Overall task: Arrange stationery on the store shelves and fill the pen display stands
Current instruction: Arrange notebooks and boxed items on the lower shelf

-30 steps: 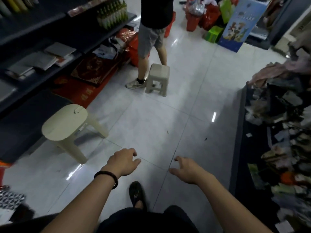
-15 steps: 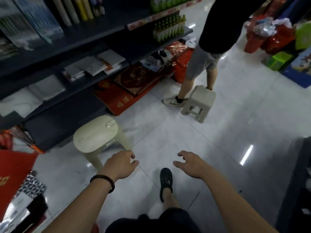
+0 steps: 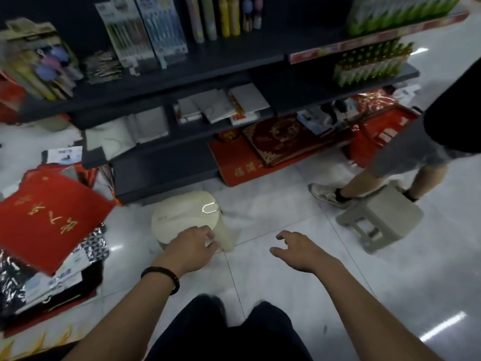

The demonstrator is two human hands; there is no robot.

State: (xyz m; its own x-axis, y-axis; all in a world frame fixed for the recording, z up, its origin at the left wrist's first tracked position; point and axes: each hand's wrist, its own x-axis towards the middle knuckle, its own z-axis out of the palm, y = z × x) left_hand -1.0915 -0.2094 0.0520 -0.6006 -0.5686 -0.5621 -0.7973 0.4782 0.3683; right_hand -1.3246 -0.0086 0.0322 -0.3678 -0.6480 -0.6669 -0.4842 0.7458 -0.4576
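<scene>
At far left, a pile of red folders [image 3: 52, 225] with gold lettering is lying on the floor over shiny patterned bags [image 3: 91, 246]. Above it, bundles of pens [image 3: 39, 66] are leaning on the top board of the dark shelves [image 3: 234, 61], and flat packs of pens [image 3: 145, 29] are standing just beside them. A round cream stool [image 3: 184, 217] is standing on the floor tiles [image 3: 273, 194] in front of the shelf base. Your left hand [image 3: 192, 247], with a dark bracelet [image 3: 162, 277] at the wrist, is hovering over the stool's near edge with fingers loosely curled and gripping nothing visible; you cannot tell whether it is touching the seat. White notebooks [image 3: 223, 105] are lying overlapped on the middle shelf, and red mats [image 3: 273, 144] are lying on the floor below them. Your right hand [image 3: 299, 252] is hanging over bare tile, fingers spread wide and slightly bent, carrying nothing. Green bottles [image 3: 372, 63] are standing in rows at the shelf's right end. At far right, a square grey stool [image 3: 382, 220] is standing between the feet of another person [image 3: 406, 147].
</scene>
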